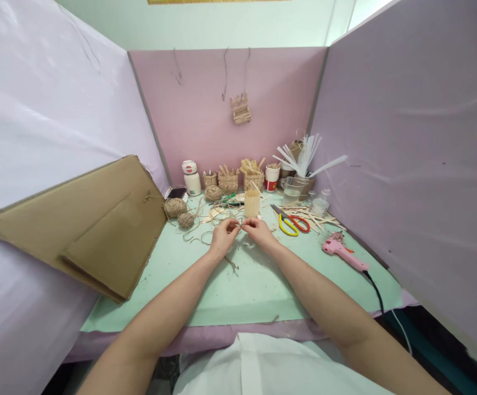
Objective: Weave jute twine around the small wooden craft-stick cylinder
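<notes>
My left hand (224, 237) and my right hand (258, 230) meet over the middle of the green table, fingertips nearly touching. Each is closed in a pinch on something small and thin between them, too small to name. Just behind my right hand stands a pale wooden-stick holder (252, 203) with a stick leaning out of its top. Loose twine (205, 237) lies tangled left of my left hand, and a short brown twine piece (232, 264) lies in front of it. Scissors with yellow and red handles (290, 220) rest to the right of my right hand.
A pink glue gun (345, 255) with a black cord lies at the right. Twine balls (175, 208), baskets of sticks (253, 180), a white bottle (192, 180) and a plastic cup (293, 192) line the back. Large cardboard (98, 236) leans at the left.
</notes>
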Demonstrator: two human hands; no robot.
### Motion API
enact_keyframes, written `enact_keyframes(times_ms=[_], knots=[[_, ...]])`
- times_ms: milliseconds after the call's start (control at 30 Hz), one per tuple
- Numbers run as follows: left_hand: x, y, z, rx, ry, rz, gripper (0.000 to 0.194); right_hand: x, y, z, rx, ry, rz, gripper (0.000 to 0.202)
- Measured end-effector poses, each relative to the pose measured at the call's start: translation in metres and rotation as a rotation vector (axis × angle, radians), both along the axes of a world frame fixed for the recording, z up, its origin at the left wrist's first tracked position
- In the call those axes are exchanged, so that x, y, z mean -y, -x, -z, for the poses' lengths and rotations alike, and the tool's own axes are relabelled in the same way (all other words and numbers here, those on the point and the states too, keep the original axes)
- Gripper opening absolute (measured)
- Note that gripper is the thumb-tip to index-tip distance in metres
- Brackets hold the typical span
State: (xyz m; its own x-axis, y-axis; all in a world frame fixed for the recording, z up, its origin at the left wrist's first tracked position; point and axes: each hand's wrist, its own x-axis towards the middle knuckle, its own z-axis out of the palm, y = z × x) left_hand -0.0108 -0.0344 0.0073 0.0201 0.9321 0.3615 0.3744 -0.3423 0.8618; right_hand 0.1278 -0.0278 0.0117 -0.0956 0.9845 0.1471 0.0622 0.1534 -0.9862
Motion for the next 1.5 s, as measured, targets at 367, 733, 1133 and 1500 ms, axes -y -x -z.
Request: enact_keyframes(times_ms=[367, 733, 1133, 1500], knots=[[0.004, 0.004, -0.004, -0.231, -0.212, -0.037, 0.012, -0.003, 0.0, 0.006, 0.151, -0.172, 0.024, 0.017], [0.001, -0.002, -0.001, 0.021, -0.01, -0.056, 0.017, -0.003, 0.003, 0.008, 0.247, -0.318, 0.118, 0.009], [-0.001, 0.0, 0.002, -0.152, -0.065, -0.021, 0.011, -0.005, 0.002, 0.012, 0.187, -0.299, 0.091, 0.008], [0.004, -0.004, -0.004, -0.085, -0.058, -0.101, 0.011, -0.009, 0.002, 0.014, 0.257, -0.272, -0.046, 0.011]])
